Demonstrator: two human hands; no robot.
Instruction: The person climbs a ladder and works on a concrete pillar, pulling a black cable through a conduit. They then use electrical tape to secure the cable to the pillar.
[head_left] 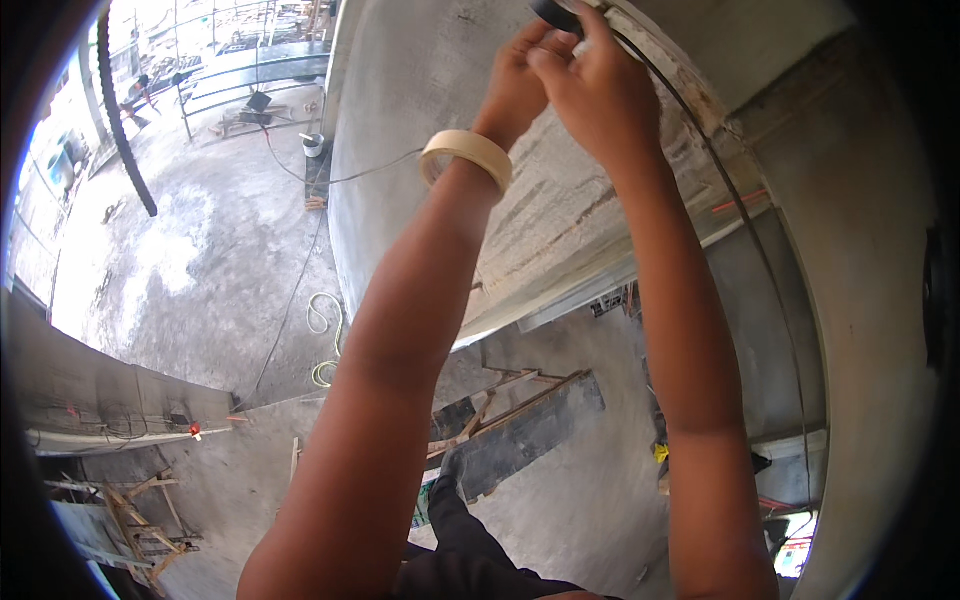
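Note:
Both my arms reach up toward the top of the head view, and the hands meet in front of a grey concrete beam point(420, 70). A black piece that looks like a roll of tape point(557, 14) shows at my fingertips, partly cut off by the upper edge. My right hand point(610, 95) is closed on it, index finger along its side. Close against it, my left hand point(518, 88) has its fingers pinched; what they hold is hidden. A roll of cream masking tape point(468, 153) hangs around my left wrist. A black cable point(735, 195) runs from beside the right hand down along the wall.
Below is a concrete floor point(200, 260) with a dark plank platform on wooden supports point(535, 435). A pale hose point(325, 375) and a bucket point(313, 146) are at left. A ribbed steel bar point(122, 130) hangs at upper left. Wooden trestles point(145, 525) stand lower left.

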